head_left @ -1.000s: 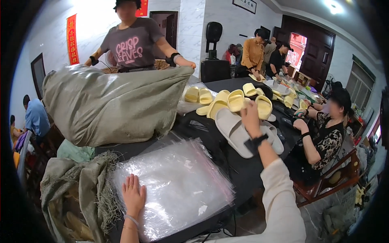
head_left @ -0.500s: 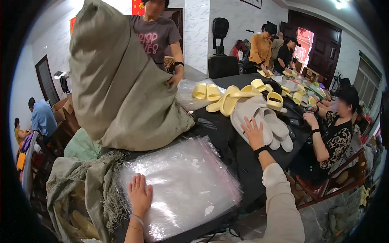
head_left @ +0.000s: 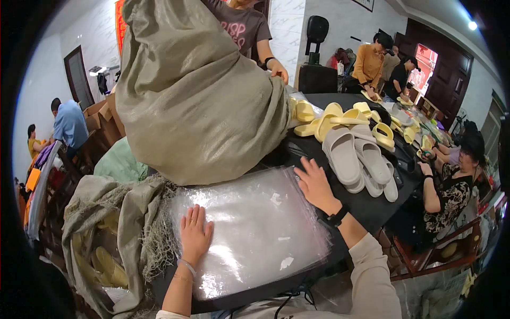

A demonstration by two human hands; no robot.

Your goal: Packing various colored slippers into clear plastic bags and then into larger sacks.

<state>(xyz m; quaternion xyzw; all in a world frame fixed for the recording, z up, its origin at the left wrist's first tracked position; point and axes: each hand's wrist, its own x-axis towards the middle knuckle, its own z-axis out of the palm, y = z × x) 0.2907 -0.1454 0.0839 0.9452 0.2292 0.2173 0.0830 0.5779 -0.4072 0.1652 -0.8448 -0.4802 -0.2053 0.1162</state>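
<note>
A stack of clear plastic bags (head_left: 255, 228) lies on the black table (head_left: 372, 204) in front of me. My left hand (head_left: 195, 234) rests flat on the stack's left part, fingers spread. My right hand (head_left: 315, 185) lies open at the stack's right edge, a dark band on its wrist. Just beyond it are several grey slippers (head_left: 355, 159), and behind those a pile of yellow slippers (head_left: 340, 118).
A person across the table tips up a big grey-green woven sack (head_left: 196, 90). A frayed sack (head_left: 106, 239) with yellow slippers hangs at the left. A seated person (head_left: 451, 186) works at the right, others stand at the far end.
My right hand has drawn back from the grey slippers to the edge of the plastic bags. The person opposite has lifted the big sack upright and closer. My left hand stayed on the bags.
</note>
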